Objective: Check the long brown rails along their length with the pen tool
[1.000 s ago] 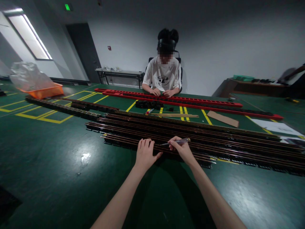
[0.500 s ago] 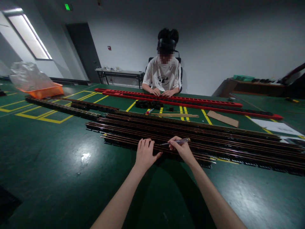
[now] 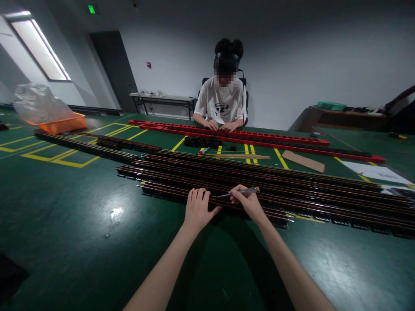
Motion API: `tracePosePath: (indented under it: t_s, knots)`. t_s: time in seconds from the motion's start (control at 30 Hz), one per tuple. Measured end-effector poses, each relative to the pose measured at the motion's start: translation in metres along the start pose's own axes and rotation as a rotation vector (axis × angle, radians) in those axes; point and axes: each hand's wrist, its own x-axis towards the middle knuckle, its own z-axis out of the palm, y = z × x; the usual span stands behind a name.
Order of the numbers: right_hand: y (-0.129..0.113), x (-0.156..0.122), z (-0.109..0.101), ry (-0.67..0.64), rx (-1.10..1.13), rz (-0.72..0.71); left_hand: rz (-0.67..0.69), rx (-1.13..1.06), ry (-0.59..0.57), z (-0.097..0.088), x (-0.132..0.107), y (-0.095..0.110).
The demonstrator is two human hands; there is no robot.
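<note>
Several long dark rail strips lie side by side across the green table. My left hand rests flat on the nearest strip, fingers stretched out and thumb apart. Just to its right my right hand is closed around a slim screwdriver with a clear handle. Its metal tip points left over the strip, between my two hands.
Across the table a person in a white shirt has both hands on long red rails. An orange bin with a plastic bag stands far left. A cardboard piece, thin sticks and paper sheets lie beyond the strips.
</note>
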Motion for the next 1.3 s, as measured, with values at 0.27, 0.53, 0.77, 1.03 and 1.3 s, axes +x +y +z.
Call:
tracePosePath:
  t_s: [0.27, 0.53, 0.77, 1.03, 1.3]
  knots:
    - [-0.0012, 0.0006, -0.0003, 0.014, 0.036, 0.011, 0.0, -0.017, 0.028, 0.0008, -0.0001, 0.0006]
    - [-0.003, 0.0003, -0.0018, 0.029, 0.049, 0.005, 0.0, -0.015, 0.027, -0.0004, -0.0003, 0.0013]
    - [-0.0013, 0.0014, -0.002, 0.056, 0.048, 0.007, -0.005, -0.02, 0.041, 0.0001, -0.0004, 0.0011]
    - [-0.0063, 0.001, -0.002, 0.073, 0.035, -0.007, -0.02, -0.01, 0.024, -0.0014, -0.0001, 0.0027]
    - [-0.0078, -0.0002, -0.0018, 0.128, 0.059, -0.034, -0.054, -0.002, 0.034, -0.0038, 0.0001, 0.003]
